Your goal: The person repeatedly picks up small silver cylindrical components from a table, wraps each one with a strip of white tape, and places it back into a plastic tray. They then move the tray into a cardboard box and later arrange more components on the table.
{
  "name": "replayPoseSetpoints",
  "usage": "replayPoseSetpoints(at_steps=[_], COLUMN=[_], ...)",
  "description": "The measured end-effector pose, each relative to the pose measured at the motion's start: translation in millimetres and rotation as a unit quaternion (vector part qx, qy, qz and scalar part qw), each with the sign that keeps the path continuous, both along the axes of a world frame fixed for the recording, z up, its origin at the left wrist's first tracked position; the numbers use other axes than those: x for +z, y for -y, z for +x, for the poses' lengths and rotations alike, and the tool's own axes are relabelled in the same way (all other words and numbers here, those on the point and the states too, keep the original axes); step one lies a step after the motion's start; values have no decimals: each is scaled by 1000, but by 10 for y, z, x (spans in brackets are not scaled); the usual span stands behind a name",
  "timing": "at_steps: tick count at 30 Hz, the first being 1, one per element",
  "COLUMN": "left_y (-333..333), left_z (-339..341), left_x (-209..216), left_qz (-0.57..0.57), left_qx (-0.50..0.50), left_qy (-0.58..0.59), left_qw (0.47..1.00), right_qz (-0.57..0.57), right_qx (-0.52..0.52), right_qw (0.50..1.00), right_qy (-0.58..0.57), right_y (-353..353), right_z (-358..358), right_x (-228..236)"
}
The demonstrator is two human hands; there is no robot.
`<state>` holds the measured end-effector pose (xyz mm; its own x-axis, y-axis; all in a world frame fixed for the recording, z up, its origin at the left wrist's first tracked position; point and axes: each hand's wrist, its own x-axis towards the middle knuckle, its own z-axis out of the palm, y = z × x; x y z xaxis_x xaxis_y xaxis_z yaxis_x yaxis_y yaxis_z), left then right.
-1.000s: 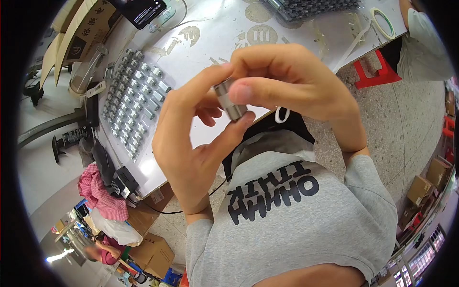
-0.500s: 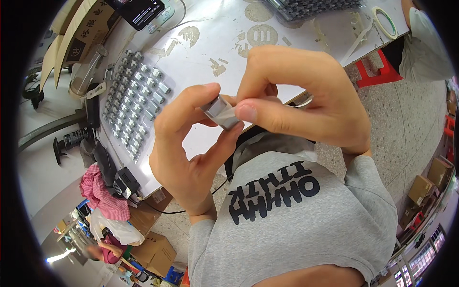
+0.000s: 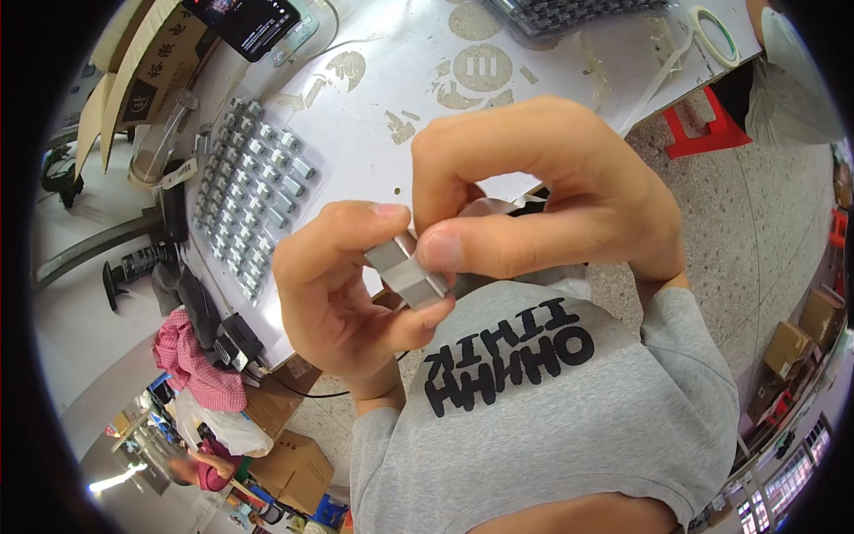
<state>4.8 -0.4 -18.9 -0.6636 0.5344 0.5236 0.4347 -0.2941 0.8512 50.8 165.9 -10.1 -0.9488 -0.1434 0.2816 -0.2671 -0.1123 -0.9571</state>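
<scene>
My left hand (image 3: 342, 285) holds a small silver-grey metal block (image 3: 411, 278) by its two ends, thumb at the lower end and a fingertip at the upper. The block is tilted and has a bent, box-like shape with a paler band over one face. My right hand (image 3: 543, 191) is curled, with its thumb pressed on the block's right edge and its forefinger bent behind. What lies under the right thumb is hidden. To the left, several rows of similar small metal parts (image 3: 253, 191) sit on a clear plastic tray on the white table (image 3: 356, 133).
A phone (image 3: 253, 27) stands at the back left, near a cardboard box (image 3: 156, 67). Dark parts in trays (image 3: 578, 13) and a tape roll (image 3: 715, 37) lie along the far side. A red stool (image 3: 707, 129) and another person's sleeve (image 3: 796, 84) are at right.
Both hands and the block have come slightly nearer to me. The right thumb has moved onto the block; the pale strip stretched from it to the right hand no longer shows.
</scene>
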Motion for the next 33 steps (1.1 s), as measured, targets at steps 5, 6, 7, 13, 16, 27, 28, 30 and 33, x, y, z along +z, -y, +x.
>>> replayPoseSetpoints(at_steps=[5, 6, 7, 13, 16, 27, 28, 30, 33], left_y=[-84, -102, -120, -95, -52, -4, -8, -32, -64], left_z=[-18, 2, 20, 57, 50, 19, 26, 41, 50], left_x=[-178, -202, -225, -269, -290, -341, -317, -253, -127], left_qz=[66, 73, 81, -11, 60, 25, 10, -25, -74], left_qx=[-21, -10, 0, 112, 47, 37, 51, 87, 115], left_qy=[25, 45, 64, 86, 101, 85, 83, 86, 12], left_qw=[997, 996, 995, 990, 992, 995, 995, 992, 990], right_qz=[-99, -87, -76, 52, 71, 4, 6, 27, 93], right_qx=[42, 31, 20, -32, -22, -39, -44, -69, -117], right_qw=[991, 994, 996, 998, 996, 999, 999, 997, 987], right_qy=[85, 64, 43, 10, 50, -12, -9, -18, -65], right_y=[2, 9, 20, 27, 17, 94, 84, 72, 52], right_z=[8, 1, -15, -28, -8, -3, 8, 21, 27], right_x=[65, 35, -22, -82, -12, -49, -19, -10, -54])
